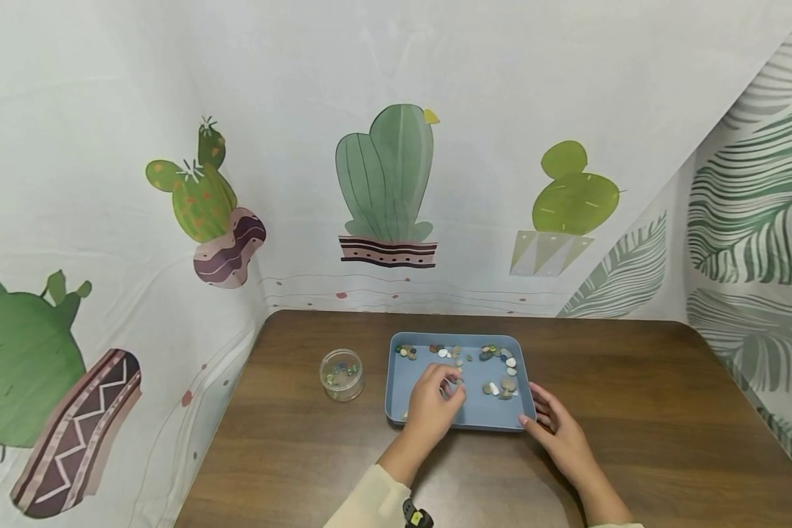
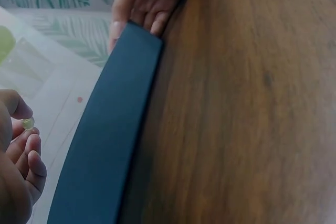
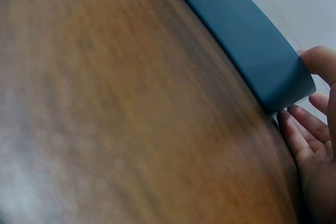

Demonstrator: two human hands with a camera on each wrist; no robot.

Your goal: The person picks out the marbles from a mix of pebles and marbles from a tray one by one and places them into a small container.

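A blue tray lies on the wooden table with several small stones and beads scattered along its far and right parts. My left hand hovers over the tray's middle and pinches a small pale green bead between thumb and fingertips. My right hand holds the tray's near right corner, thumb on the side wall and fingers against the front wall. The left wrist view also shows the right hand at that corner.
A small clear jar with a few coloured beads stands on the table left of the tray. Printed cactus and leaf cloth hangs behind and on both sides. Bare brown tabletop stretches to the right and in front.
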